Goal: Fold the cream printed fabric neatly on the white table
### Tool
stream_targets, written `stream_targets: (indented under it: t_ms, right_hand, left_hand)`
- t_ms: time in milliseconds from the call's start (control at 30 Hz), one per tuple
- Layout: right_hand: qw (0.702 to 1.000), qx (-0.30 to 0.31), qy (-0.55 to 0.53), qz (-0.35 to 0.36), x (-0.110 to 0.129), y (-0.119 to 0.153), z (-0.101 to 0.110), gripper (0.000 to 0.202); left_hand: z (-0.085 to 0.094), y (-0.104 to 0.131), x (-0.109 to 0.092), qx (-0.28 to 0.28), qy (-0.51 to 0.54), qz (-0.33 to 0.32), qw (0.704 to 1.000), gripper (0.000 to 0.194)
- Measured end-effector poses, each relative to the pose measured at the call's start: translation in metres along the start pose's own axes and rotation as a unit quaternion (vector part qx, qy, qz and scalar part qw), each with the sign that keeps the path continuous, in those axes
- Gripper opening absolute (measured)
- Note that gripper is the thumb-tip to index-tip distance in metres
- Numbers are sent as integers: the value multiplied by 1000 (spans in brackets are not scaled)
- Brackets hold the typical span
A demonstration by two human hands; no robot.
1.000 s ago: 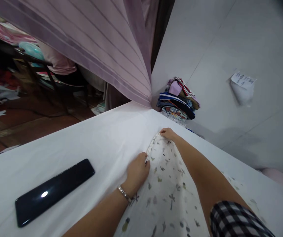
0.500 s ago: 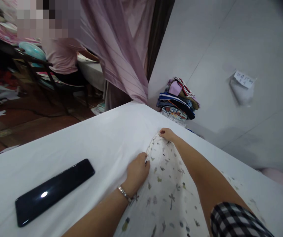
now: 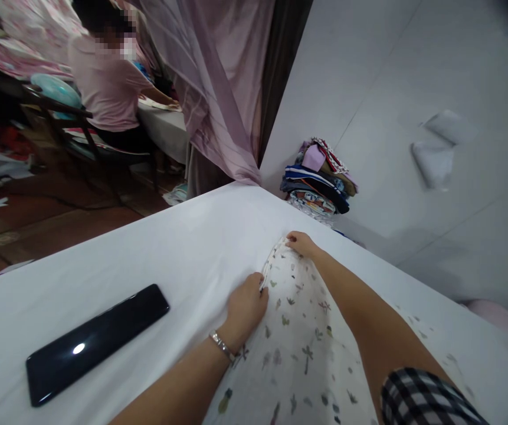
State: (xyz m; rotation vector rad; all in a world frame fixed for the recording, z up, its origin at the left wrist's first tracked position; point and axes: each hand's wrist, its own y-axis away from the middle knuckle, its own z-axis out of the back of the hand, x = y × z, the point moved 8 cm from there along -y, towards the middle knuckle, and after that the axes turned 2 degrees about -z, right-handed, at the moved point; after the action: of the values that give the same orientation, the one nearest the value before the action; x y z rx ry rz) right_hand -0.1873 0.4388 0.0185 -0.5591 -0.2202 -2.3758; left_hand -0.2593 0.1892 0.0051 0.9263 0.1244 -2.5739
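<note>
Printed white fabric (image 3: 298,354), patterned with small palm trees and plants, lies over the white tabletop (image 3: 183,248) and runs down to the bottom of the view, both hands on its far end. The right hand (image 3: 302,243) pinches the far tip, its fingers closed on the cloth; the left hand (image 3: 247,304) is closed on the same edge nearer the wearer — a short stretch of folded hem shows between them. A silvery band (image 3: 222,345) circles the left wrist, and a black-and-white checked sleeve (image 3: 422,398) covers part of the right arm. To the left, well apart from the fabric, a glossy black slab (image 3: 98,343) lies flat on the tabletop. Beyond the far corner hangs a mauve curtain (image 3: 231,88) — left of it, a person in pink (image 3: 110,88) sits on a dark chair (image 3: 68,121). Folded, stacked clothes (image 3: 318,177) stand just past the right-hand edge.
</note>
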Motion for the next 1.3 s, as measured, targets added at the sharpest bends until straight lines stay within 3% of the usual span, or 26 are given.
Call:
stream_targets:
  t_ms: [167,367,533,633,867,1167,1300]
  right_hand:
    - [999,-29,-35,-22,-4,-2,4,12]
    - [993,-39,-101,-53,-11,2,13,20]
    - [957,118,-247,-99,-12,13,2,27]
    - [958,156,-224,-87,-5,13,-1,25]
    - [989,75,-110,-70,-3,-4,-4,22]
    - [993,34,-100,-49,3,-10,-5,6]
    - [991,15,-117,-57,2,-5,-1,11]
  left_hand:
    - [0,0,-1,14,0,5,1000,25]
    - [0,0,0,9,2,4,1000,24]
    - [-1,0,0,3,-7,-4,1000,21]
    - [-2,0,0,9,-8,7,1000,21]
    - [0,1,-2,5,-4,1,1000,21]
    - [-2,0,-1,-1,-2,-11,1000,19]
    - [-1,0,-1,-14,-1,-20,1000,19]
